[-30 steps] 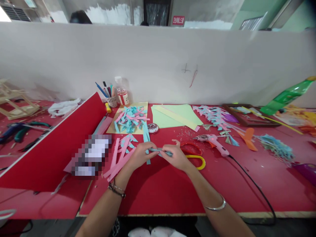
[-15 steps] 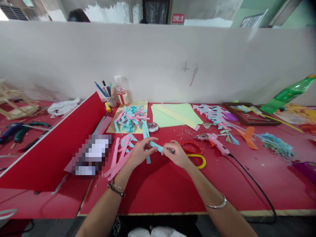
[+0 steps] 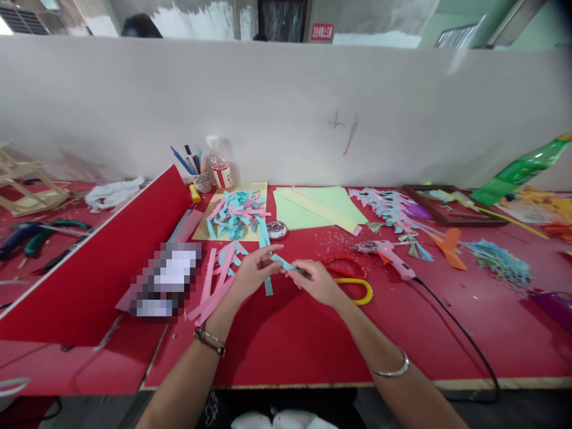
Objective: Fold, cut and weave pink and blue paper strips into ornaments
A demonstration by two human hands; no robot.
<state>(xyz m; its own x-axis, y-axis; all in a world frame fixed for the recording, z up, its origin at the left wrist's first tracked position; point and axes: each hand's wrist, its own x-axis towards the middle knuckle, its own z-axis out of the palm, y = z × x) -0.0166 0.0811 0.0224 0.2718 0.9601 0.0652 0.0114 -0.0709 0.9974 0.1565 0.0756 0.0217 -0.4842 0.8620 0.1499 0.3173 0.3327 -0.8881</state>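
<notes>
Between my hands, above the red tabletop, is a short blue paper strip [image 3: 283,262]. The fingers of my left hand [image 3: 255,271] pinch its left end. My right hand [image 3: 318,282] is closed on its other end, and a small dark, slim object [image 3: 304,273] shows at those fingers; its kind I cannot make out. Another blue strip [image 3: 268,286] lies on the table behind my left fingers. Beside my left wrist are long pink paper strips [image 3: 218,298]. Red-and-yellow-handled scissors [image 3: 364,292] lie just right of my right hand, blades hidden.
A pile of cut blue and pink strips [image 3: 236,214] sits on yellow card, beside light green sheets [image 3: 308,217]. On the right lie a pink glue gun [image 3: 388,256] with a black cord and a folded-paper chain [image 3: 384,208]. A red board [image 3: 111,256] stands left of a blurred phone [image 3: 167,280].
The blue strip between my hands now looks narrower and more edge-on. My right fingers have shifted slightly left along it, and my left index finger has lifted a little.
</notes>
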